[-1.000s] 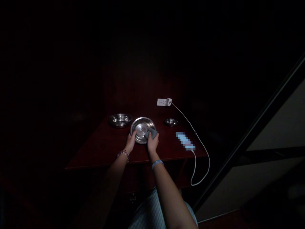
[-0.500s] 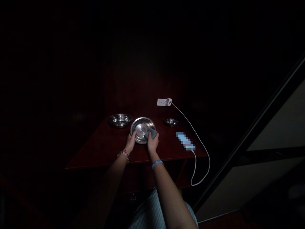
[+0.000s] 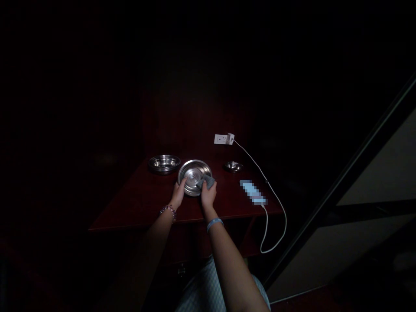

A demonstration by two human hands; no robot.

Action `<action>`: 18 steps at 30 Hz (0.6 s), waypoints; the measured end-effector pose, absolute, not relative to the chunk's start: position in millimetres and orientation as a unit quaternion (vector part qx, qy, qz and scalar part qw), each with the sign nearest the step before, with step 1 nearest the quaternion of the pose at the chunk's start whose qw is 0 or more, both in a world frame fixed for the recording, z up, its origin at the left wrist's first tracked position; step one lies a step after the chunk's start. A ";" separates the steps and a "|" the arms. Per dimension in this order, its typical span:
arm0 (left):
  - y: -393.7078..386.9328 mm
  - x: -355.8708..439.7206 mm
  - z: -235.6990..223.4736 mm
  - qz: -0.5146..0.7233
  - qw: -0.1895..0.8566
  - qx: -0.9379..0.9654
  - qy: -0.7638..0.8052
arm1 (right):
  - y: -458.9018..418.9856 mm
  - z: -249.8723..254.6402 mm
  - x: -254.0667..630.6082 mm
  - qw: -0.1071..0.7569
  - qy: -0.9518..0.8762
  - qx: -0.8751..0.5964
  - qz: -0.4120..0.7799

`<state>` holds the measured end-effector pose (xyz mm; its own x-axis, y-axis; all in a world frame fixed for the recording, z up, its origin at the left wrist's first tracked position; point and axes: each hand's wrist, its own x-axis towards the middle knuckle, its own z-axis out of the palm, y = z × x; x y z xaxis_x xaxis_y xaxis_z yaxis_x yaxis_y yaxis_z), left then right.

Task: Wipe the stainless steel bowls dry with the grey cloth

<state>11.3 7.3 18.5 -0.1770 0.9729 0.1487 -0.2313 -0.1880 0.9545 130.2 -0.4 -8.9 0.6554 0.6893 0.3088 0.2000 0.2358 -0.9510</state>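
A shiny steel bowl (image 3: 192, 172) is held tilted toward me above the dark red table. My left hand (image 3: 177, 193) grips its near left rim, thumb over the inside. In my right hand (image 3: 208, 196) is a grey cloth (image 3: 206, 181), pinched against the bowl's right inner side and rim. The fingers of both hands are partly hidden beneath the bowl. Left of it on the table sit stacked steel bowls (image 3: 164, 164); to the right is a small steel bowl (image 3: 233, 167).
On the red table (image 3: 136, 208) at right lies a phone (image 3: 253, 193), blurred out, with a white cable (image 3: 285, 212) looping past the table edge up to a charger (image 3: 230, 138) in the wall socket (image 3: 220, 139). The surroundings are very dark.
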 end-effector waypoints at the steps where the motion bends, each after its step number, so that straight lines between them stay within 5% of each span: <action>1: 6.9 11.5 18.9 0.639 0.473 0.434 0.424 | -0.3 -8.8 130.2 0.691 -0.376 -0.591 0.178; 18: 8.3 12.2 17.3 0.645 0.474 0.434 0.413 | 0.8 -11.0 131.3 0.686 -0.381 -0.593 0.181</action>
